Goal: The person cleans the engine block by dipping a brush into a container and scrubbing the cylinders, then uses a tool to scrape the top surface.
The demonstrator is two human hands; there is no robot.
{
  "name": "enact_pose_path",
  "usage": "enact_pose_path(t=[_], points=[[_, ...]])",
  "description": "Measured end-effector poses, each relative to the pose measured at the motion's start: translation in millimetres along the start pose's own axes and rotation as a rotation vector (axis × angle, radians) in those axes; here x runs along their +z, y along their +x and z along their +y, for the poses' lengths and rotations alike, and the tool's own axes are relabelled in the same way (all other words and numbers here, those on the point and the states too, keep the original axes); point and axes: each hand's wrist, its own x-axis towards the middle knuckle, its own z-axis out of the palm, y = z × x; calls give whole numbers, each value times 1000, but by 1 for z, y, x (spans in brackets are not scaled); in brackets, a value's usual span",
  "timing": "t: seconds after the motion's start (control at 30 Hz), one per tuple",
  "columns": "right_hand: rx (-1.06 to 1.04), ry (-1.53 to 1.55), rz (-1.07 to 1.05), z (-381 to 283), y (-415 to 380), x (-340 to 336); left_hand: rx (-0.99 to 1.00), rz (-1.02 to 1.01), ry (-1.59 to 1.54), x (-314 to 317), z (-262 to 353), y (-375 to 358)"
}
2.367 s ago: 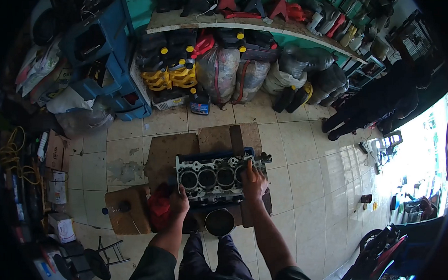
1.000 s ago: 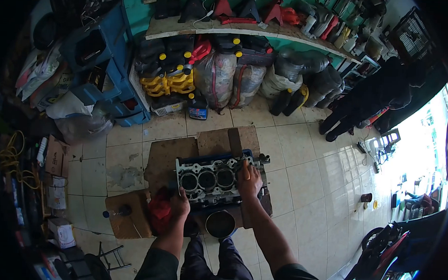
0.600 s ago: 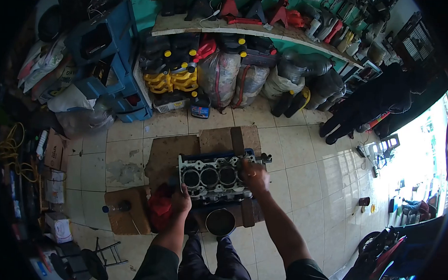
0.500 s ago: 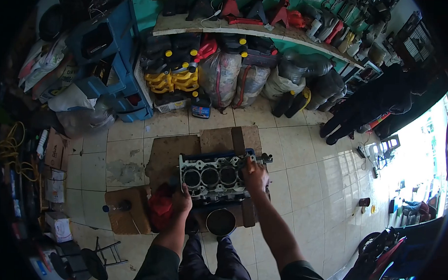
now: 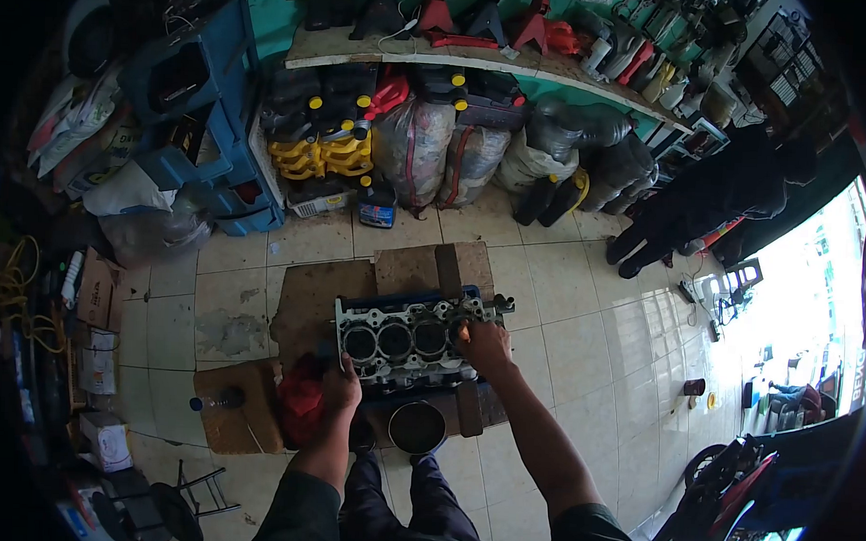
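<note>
An engine block (image 5: pixel 414 329) lies with its row of round cylinder bores facing up, on flattened cardboard (image 5: pixel 313 290) on the floor. At its near left corner is my left hand (image 5: pixel 341 387), thumb up along the edge and the fingers hidden, gripping the block. My right hand (image 5: pixel 488 347) is closed over the right end of the top face, by the last bore. A small orange piece (image 5: pixel 464 332) shows at its fingertips; I cannot tell what it is. A red cloth (image 5: pixel 302 399) lies just left of my left hand. Close in front of the block stands a round pan (image 5: pixel 417 427).
A plastic bottle (image 5: pixel 221 399) lies on cardboard at left. Oil jugs (image 5: pixel 376 207) and filled sacks (image 5: pixel 410 150) line the far wall under a shelf (image 5: pixel 431 56) with jack stands. Another person (image 5: pixel 712 190) bends over at right. A motorcycle (image 5: pixel 721 490) stands lower right.
My right hand has moved nearer to me across the block's top, from the far right corner to beside the last bore. My left hand stays at the near left corner.
</note>
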Motion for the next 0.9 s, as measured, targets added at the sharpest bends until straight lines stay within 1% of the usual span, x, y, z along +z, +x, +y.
enact_pose_path(t=[0.03,0.1,0.13,0.17,0.2,0.23,0.3,0.33,0.37,0.4,0.43,0.47,0.5,0.57,0.6,0.63,0.7,0.73,0.77,0.83,0.87,0.9], points=[[5,-2,-1,0,-4,-6,18,17,-8,1,-3,0],[134,186,47,-5,-12,-19,34,36,-23,6,-2,-1],[131,185,45,-3,-13,-5,16,17,-16,4,-1,-3],[137,234,195,-2,-13,17,2,2,-7,1,1,-2],[144,286,347,-10,-12,24,4,8,-5,0,1,0],[140,291,348,-15,-7,30,26,37,-16,1,2,-1],[272,238,206,-24,-10,40,43,55,-19,0,-1,-2],[248,215,130,-20,-9,38,37,19,-6,-2,-5,-4],[252,211,129,-11,-8,31,37,-5,-5,0,-4,-1],[240,212,89,-1,-4,22,49,48,-11,0,1,-2],[229,216,42,9,-4,19,49,48,-9,0,1,-4],[267,246,86,15,-4,19,29,34,3,0,0,-4],[265,246,87,6,-5,24,13,17,15,0,1,-2],[207,248,175,-16,-13,37,8,8,9,1,-1,-3],[265,266,76,-9,-11,29,2,6,5,1,-3,-1],[262,267,80,1,-7,18,5,10,4,1,-1,1],[260,245,-21,14,-4,3,-26,-17,24,-1,-1,-1],[237,141,51,5,-8,10,-17,-10,26,-1,-1,-2],[240,141,52,-5,-12,18,-15,-13,27,-1,0,-2],[176,183,168,-17,-14,34,31,12,-7,1,-3,-1],[231,185,40,-2,-9,30,35,11,-6,2,-4,-2],[229,186,47,11,-5,19,69,41,-28,2,-1,-2]])
